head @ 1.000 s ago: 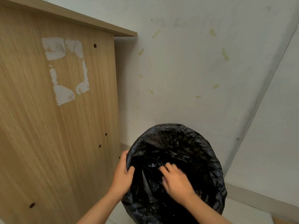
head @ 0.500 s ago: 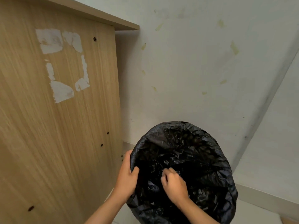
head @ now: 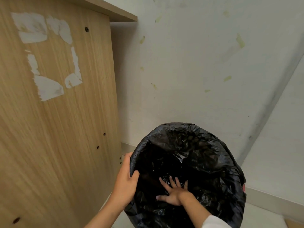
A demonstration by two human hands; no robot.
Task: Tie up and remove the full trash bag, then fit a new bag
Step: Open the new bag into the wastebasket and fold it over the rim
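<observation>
Right hand now deeper, splayed inside bag.

Two bare forearms rise from the bottom edge; a white sleeve covers the right arm at lower right.

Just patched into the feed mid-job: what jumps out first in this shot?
The black trash bag dominates the lower right, draped over a bin with its mouth open. The left hand grips its near-left rim while the right hand presses, fingers spread, down inside. Left of it stands a wooden panel bearing torn white sticker scraps.
</observation>
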